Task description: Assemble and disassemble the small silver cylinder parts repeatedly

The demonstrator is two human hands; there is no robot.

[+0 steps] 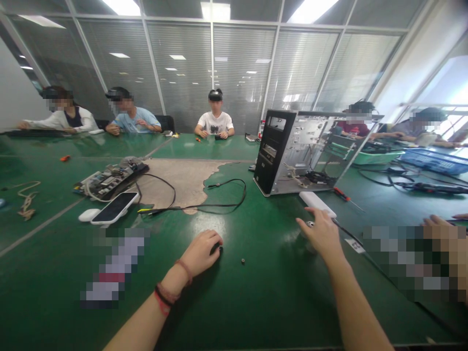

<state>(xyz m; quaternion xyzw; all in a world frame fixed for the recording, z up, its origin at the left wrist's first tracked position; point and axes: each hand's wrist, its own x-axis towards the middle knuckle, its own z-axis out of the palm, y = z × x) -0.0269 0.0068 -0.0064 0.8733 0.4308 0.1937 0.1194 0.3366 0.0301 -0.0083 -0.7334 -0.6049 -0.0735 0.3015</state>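
Note:
My left hand [203, 249], with bands on its wrist, rests low over the green table, fingers curled in. A small dark piece [215, 246] shows at its fingertips, its kind too small to make out. To the right of that hand lies a tiny metal part [243, 261]. My right hand [323, 230] reaches forward with thumb and forefinger apart, beside a small shiny round object [310, 224]. Just beyond its fingers is a white rectangular device [317, 204]. An opened black computer case [275, 153] stands behind it.
A circuit assembly [111, 179], a phone [116, 207] and a black cable [219, 210] lie to the left and middle. A screwdriver [341, 194] lies by the case. Another person's hand [444, 239] is at the right edge; several people sit around the table [226, 312].

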